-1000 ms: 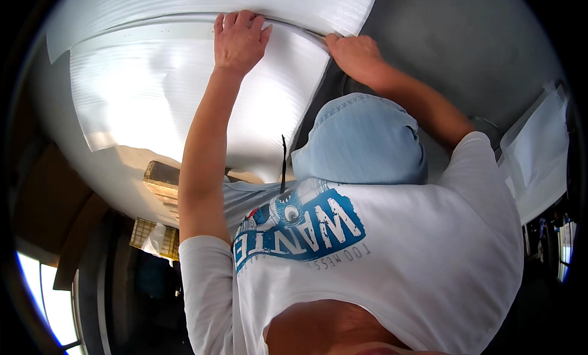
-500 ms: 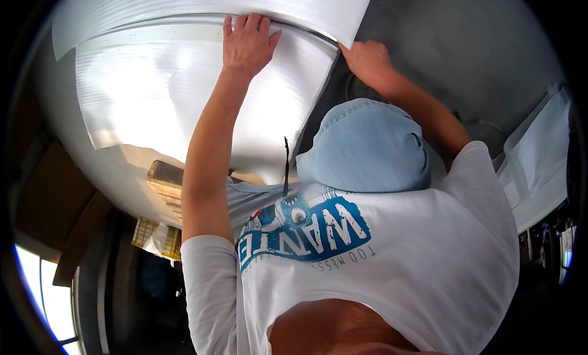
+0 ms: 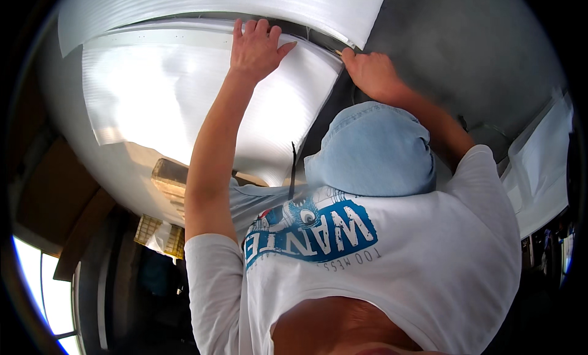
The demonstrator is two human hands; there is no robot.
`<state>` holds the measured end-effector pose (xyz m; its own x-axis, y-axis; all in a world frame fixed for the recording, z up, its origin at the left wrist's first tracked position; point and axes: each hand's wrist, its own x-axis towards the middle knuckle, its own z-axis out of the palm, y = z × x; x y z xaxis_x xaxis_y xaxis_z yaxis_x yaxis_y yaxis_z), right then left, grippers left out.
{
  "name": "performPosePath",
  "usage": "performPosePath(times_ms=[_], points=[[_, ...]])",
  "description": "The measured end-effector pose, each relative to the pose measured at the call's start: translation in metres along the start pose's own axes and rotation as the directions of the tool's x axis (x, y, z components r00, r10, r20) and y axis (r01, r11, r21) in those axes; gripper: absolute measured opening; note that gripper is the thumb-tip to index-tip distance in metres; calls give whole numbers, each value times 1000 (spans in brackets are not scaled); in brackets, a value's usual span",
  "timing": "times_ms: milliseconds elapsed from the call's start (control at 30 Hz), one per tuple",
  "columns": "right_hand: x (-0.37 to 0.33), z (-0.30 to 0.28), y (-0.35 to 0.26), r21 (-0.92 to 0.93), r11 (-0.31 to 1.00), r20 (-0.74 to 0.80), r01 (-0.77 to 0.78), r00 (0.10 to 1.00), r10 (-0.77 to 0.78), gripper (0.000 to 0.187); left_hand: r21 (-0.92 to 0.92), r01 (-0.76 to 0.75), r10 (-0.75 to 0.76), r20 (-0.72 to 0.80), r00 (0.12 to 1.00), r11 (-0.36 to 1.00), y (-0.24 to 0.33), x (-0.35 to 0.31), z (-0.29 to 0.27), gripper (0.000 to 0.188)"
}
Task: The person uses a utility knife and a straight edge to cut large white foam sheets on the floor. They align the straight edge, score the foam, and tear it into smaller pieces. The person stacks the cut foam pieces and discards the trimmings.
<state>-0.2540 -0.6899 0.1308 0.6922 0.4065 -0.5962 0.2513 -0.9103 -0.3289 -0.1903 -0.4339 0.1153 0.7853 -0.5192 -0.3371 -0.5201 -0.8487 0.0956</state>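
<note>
The nearer white sheet (image 3: 165, 88) lies before the denim-clad knee (image 3: 373, 148), left hand (image 3: 254, 52) resting fingers spread near its far edge, right hand's (image 3: 372, 72) fingers curled at its corner, grip indeterminable; uneven pulling could crease it.

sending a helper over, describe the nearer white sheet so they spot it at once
Find the pale blue denim knee; the nearer white sheet spreads up and left of it. Unlike the farther white sheet, it has the person's left hand on it.
</note>
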Motion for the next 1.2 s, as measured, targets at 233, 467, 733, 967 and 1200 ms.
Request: performPosePath(times_ms=[233, 467, 733, 967, 1200], points=[[7, 4, 11, -34, 995, 22, -95, 995, 95, 22, 1, 0, 0, 181, 983, 1000, -1, -3, -13, 43], [2, 7, -10, 181, 983, -93, 26, 996, -9, 23, -239, 129, -212, -364, 907, 962, -29, -33, -6, 36], [56, -84, -64, 552, 790, -185, 266, 963, -195, 24, -189, 418, -458, -314, 832, 889, -123, -120, 11, 46], [92, -137, -111, 35, 868, -137, 496, 862, -487, 18, -155, 600, -620, -184, 763, 785, -192, -104, -12, 54], [97, -156, -156, -158, 969, -96, 189, 974, -206, 17, -338, 443, -537, -272, 799, 830, -218, -108, -38, 49]])
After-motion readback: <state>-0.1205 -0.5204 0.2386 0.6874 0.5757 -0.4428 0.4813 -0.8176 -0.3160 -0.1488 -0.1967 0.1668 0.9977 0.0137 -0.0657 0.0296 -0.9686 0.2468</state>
